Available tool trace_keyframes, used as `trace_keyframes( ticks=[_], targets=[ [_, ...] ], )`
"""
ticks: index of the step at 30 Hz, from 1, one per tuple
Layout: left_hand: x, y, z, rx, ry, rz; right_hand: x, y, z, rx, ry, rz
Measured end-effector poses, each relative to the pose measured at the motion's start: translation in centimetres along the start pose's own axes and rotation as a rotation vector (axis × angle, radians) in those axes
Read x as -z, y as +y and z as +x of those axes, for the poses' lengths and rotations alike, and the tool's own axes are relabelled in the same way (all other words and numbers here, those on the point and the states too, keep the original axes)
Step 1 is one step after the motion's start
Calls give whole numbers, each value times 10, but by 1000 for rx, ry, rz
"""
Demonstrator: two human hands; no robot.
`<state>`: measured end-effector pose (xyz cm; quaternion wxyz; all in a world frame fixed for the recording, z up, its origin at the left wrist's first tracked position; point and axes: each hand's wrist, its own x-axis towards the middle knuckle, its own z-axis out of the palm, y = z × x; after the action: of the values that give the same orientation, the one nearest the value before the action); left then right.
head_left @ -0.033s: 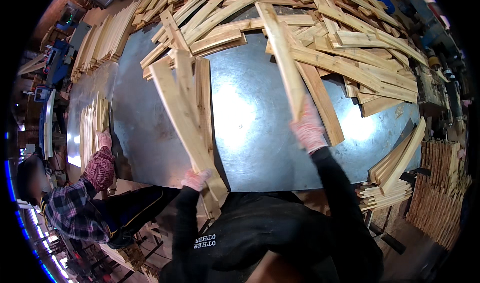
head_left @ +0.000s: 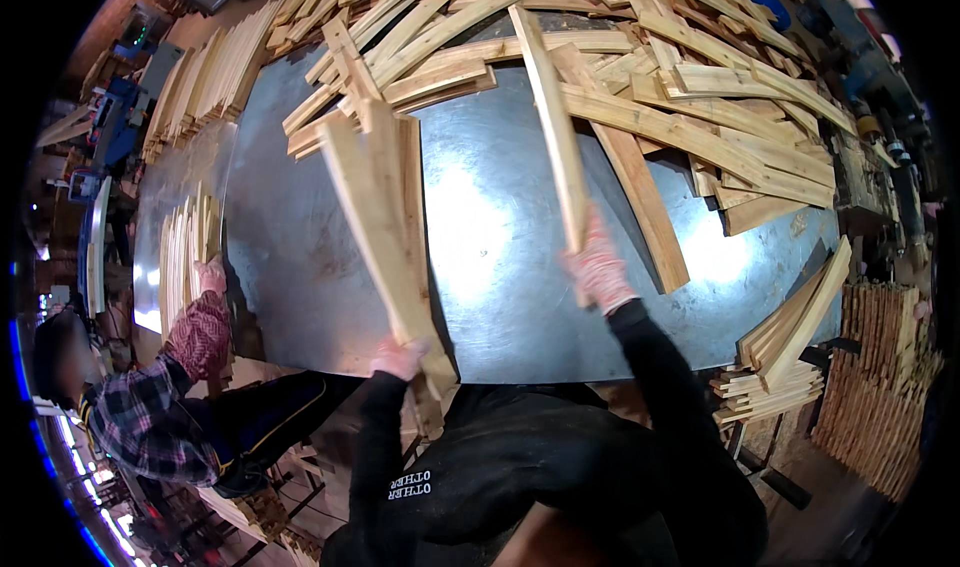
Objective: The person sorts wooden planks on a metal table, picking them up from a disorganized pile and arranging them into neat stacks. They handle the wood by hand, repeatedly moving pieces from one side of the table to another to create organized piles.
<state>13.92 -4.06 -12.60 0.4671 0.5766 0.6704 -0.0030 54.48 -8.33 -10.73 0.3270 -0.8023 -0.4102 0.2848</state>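
Held planks [head_left: 556,129] now closer together

– What's along the table's [head_left: 290,277] far edge?
– Heaped boards [head_left: 660,130], spreading toward the right edge.
– And left?
– Planks [head_left: 215,72] by the far corner, a bundle [head_left: 187,257] toward the near one.
– Near edge?
– A board [head_left: 375,242] reaching it, left of middle.

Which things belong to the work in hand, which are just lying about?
Likely in use:
left board, in left hand
right board, in right hand
loose boards on metal table

Likely lying about:
wood stack, far right
blue object, upper right
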Motion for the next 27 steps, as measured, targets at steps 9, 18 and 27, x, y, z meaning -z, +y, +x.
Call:
trace_keyframes(
  ticks=[9,18,27],
  targets=[
    [-41,109,7,-132,65,110,-120,-5,-60,-402,-419,1235],
    [-59,139,8,-3,113,226,-26,-29,-42,612,-470,-657],
    [-46,63,-24,-120,401,558,203,28,146,16,102,-1181]
  ],
)
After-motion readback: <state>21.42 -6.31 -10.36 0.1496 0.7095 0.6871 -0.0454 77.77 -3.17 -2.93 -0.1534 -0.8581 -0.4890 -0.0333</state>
